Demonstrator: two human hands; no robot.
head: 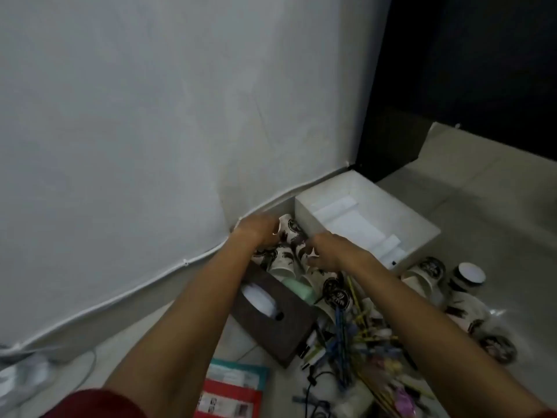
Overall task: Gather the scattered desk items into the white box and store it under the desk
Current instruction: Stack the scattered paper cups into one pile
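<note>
The white box (416,230) stands on the floor by the wall, holding only white paper. Left of it lies a heap of paper cups (284,259) with dark prints. My left hand (257,229) grips a cup at the top of the heap. My right hand (327,251) pinches another cup beside the box's near-left wall. More cups (428,271) lie right of my right arm. A dark brown tissue box (271,312), a pale green block (298,289), and a tangle of cables and coloured sticks (355,336) lie below my hands.
A white wall with a thin cable along its base runs on the left. A dark panel (388,146) rises behind the box. A red and teal packet (232,390) lies at the bottom. White plugs and cord sit at the lower left (27,372).
</note>
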